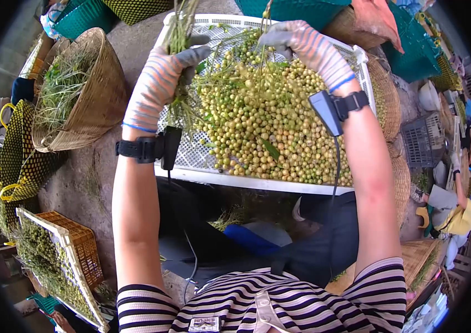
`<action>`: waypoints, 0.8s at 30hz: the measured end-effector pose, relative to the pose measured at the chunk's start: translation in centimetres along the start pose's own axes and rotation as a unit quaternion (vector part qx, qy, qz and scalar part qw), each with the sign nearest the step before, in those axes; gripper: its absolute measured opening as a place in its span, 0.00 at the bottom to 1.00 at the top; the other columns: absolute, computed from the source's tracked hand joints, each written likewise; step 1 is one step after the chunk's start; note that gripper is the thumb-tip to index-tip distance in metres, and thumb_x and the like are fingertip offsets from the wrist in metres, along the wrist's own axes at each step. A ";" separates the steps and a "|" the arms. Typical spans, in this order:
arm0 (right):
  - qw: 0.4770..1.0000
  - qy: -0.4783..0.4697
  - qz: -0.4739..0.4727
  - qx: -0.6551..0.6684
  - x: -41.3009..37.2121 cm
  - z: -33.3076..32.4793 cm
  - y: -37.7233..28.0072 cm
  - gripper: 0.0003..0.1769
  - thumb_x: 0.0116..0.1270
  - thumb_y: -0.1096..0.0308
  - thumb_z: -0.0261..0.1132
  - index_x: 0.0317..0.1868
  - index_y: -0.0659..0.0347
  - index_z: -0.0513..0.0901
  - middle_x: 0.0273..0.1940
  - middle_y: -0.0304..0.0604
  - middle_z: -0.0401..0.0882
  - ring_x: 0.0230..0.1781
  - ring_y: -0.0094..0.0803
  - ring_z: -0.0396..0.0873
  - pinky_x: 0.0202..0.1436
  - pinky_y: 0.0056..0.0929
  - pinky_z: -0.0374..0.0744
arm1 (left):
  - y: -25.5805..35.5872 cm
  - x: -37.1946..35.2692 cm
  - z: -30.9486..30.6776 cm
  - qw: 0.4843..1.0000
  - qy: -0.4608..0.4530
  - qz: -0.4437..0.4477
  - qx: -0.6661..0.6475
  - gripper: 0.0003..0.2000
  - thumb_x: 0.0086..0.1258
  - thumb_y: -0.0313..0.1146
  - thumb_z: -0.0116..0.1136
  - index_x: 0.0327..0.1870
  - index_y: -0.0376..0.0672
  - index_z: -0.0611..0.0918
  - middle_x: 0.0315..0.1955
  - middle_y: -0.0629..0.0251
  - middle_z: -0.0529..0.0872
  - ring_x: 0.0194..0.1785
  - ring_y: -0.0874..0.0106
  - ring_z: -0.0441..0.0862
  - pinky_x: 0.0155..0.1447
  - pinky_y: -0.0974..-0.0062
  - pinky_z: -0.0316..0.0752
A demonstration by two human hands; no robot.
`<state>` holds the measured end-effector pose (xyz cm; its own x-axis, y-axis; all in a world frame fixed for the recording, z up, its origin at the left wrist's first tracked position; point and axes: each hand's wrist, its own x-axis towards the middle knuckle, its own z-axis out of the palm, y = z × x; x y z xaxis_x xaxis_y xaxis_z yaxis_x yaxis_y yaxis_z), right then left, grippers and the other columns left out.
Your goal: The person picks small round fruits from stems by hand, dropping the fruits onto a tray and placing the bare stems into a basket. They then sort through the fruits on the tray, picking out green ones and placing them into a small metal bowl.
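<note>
My left hand (160,75), in a striped glove with grey fingertips, is closed around a bundle of thin green stems (181,25). The stems stick up above the fist and trail below it over the left side of a white plastic tray (191,176). Small round yellow-green fruits (274,130) fill much of the tray, with a few leaves and twigs among them. My right hand (307,47), gloved the same way, is over the tray's far side. Its fingers pinch a thin stalk (267,12), partly hidden by the fingertips.
A woven basket (105,83) of cut stems stands on the left. Below it, a white-framed tray (72,261) holds more fruit beside an orange crate (85,244). Teal baskets (413,53) and a grey crate (421,141) are on the right, where another person (460,213) is at work.
</note>
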<state>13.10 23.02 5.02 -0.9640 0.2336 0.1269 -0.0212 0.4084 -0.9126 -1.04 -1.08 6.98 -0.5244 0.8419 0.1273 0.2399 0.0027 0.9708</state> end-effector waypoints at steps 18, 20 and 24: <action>0.953 -0.150 0.048 -0.258 -2.9 1.9 -3.4 0.18 0.53 0.55 0.67 0.38 0.59 0.82 0.27 0.43 0.81 0.28 0.26 0.76 0.34 0.29 0.75 | -1.3 1.6 5.0 0.991 -0.088 0.039 -0.094 0.09 0.60 0.31 0.62 0.39 0.38 0.80 0.24 0.71 0.83 0.20 0.84 0.73 0.23 0.85 0.67; 0.958 -0.140 0.061 -0.243 -2.5 2.0 -2.5 0.18 0.53 0.56 0.68 0.39 0.60 0.82 0.28 0.42 0.81 0.30 0.26 0.76 0.37 0.29 0.75 | -1.2 1.6 4.7 0.996 -0.070 0.033 -0.051 0.09 0.59 0.28 0.61 0.39 0.38 0.80 0.26 0.69 0.84 0.21 0.83 0.75 0.23 0.85 0.68; 0.980 -0.064 -0.078 -0.170 -1.4 2.7 -1.9 0.18 0.58 0.58 0.66 0.41 0.65 0.78 0.34 0.39 0.79 0.35 0.22 0.72 0.44 0.25 0.72 | -1.1 1.8 5.4 0.994 -0.015 -0.005 -0.111 0.10 0.57 0.35 0.65 0.28 0.37 0.80 0.16 0.68 0.79 0.16 0.79 0.73 0.21 0.82 0.66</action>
<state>13.76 19.52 5.56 -0.9818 0.0409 0.1854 -0.1029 0.7059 -0.7008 2.16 3.36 5.02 -0.5006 0.8582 0.1135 0.0456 -0.1048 0.9934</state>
